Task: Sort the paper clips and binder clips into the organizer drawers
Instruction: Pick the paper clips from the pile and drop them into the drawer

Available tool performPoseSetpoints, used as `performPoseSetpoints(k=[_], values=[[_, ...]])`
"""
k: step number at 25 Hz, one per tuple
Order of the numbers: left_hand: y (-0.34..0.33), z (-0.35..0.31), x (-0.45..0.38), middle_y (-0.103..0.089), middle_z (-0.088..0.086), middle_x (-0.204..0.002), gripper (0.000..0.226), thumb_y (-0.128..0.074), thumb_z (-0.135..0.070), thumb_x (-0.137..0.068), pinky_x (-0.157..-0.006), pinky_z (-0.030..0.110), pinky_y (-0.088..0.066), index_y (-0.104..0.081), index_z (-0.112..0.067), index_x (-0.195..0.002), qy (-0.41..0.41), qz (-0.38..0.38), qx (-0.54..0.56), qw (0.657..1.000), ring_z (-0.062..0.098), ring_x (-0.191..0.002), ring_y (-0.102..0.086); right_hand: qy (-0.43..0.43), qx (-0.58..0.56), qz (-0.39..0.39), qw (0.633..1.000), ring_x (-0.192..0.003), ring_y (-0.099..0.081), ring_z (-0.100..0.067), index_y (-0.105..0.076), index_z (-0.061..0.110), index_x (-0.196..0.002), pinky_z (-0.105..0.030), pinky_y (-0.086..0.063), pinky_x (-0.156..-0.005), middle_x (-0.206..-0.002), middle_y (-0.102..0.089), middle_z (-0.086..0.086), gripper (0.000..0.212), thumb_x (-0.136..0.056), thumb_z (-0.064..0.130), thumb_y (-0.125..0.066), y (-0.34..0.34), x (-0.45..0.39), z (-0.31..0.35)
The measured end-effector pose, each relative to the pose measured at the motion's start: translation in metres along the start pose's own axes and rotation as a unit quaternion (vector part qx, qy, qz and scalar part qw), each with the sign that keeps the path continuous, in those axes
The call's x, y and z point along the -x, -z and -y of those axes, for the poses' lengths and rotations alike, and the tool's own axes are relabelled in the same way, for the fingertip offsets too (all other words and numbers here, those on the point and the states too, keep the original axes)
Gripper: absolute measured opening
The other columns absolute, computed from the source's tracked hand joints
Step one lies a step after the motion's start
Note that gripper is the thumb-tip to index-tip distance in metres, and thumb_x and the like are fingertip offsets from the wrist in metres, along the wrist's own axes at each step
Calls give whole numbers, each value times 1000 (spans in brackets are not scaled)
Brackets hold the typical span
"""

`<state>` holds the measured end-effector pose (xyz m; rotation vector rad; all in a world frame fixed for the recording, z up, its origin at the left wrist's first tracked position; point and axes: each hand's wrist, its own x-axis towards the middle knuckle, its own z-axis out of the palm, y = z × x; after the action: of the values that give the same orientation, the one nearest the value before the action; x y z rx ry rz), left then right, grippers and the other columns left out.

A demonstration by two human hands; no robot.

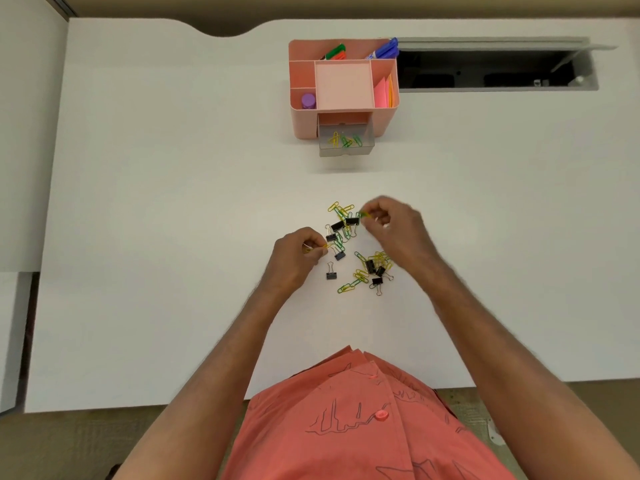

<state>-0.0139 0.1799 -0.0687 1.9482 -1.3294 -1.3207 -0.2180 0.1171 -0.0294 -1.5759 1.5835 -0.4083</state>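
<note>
A loose pile of yellow and green paper clips (pixel 358 276) mixed with black binder clips (pixel 331 274) lies in the middle of the white desk (pixel 173 202). My left hand (pixel 298 254) pinches yellow paper clips at the pile's left edge. My right hand (pixel 394 226) pinches a green paper clip at the pile's upper right. Farther back stands a pink organizer (pixel 304 119) with its clear drawer (pixel 346 152) pulled out, holding several yellow and green paper clips.
The organizer's top holds markers (pixel 382 50), a purple cap (pixel 308 101) and pink sticky notes (pixel 382 93). A dark open cable slot (pixel 485 69) lies right of it. The desk's front edge runs just before my torso.
</note>
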Motion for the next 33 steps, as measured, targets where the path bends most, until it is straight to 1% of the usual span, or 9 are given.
performPoseSetpoints(k=[5,8,10,13,19,23,28,30,33], values=[[22,-34,-7,-68,-9,-71,14,-77,-14,-87,-69,23,-50,-68,-24,-82,-34,-62,52,996,15,-69,-69,132,87,-123,980,-86,-61,-7,-72,24,-110,-22,-52,-76,-105,-70,9,15,-98,26,-64,32,-70,53],[36,-62,-22,-69,-13,-78,15,-76,-18,-87,-64,18,-48,-67,-29,-81,-78,-92,54,991,21,-70,-66,154,219,-114,957,-102,-64,-18,-74,24,-114,-37,-57,-84,-112,-72,3,20,-99,28,-61,26,-110,60],[44,-78,-37,-68,-15,-82,13,-75,-21,-88,-63,19,-47,-67,-30,-82,-103,-110,41,988,10,-61,-59,143,250,-94,953,-105,-64,-21,-74,25,-117,-41,-57,-86,-115,-72,1,23,-100,25,-58,20,-122,59],[50,-97,-67,-67,-17,-86,4,-73,-23,-89,-65,12,-40,-69,-23,-90,-145,-145,-12,979,-9,-65,-55,146,187,-124,964,-109,-64,-18,-71,23,-121,-39,-57,-88,-120,-71,2,29,-101,15,-52,17,-117,54],[44,-127,-133,-73,-11,-102,10,-66,-29,-93,-76,35,-57,-70,-30,-102,-153,-153,-191,957,14,-93,-68,131,32,-179,975,-96,-61,-8,-69,20,-114,-21,-52,-78,-115,-67,4,26,-99,8,-51,22,-80,33],[40,-126,-142,-74,-11,-111,16,-62,-31,-96,-81,38,-57,-70,-30,-110,-164,-149,-235,946,15,-101,-68,103,19,-152,983,-82,-59,-3,-70,24,-109,-9,-41,-70,-108,-64,10,23,-99,11,-54,17,-42,9],[20,-87,-93,-69,-15,-108,11,-61,-30,-96,-78,28,-50,-69,-30,-105,-188,-185,-117,957,4,-89,-60,45,55,-90,993,-80,-57,-3,-68,28,-109,-23,-49,-71,-106,-59,15,19,-100,16,-57,-5,0,-33],[2,-55,-67,-68,-15,-107,10,-63,-31,-96,-81,33,-54,-68,-31,-104,-149,-157,-102,971,5,-81,-59,35,78,-59,995,-88,-57,-3,-65,29,-114,-29,-52,-75,-110,-58,13,20,-99,17,-57,-14,6,-41],[-23,-16,-37,-60,-11,-118,27,-66,-33,-95,-87,35,-54,-63,-29,-121,-122,-77,-137,980,11,-106,-58,80,133,-21,988,-117,-54,-13,-60,27,-130,-33,-53,-87,-127,-55,7,32,-99,17,-57,-25,2,-42]])
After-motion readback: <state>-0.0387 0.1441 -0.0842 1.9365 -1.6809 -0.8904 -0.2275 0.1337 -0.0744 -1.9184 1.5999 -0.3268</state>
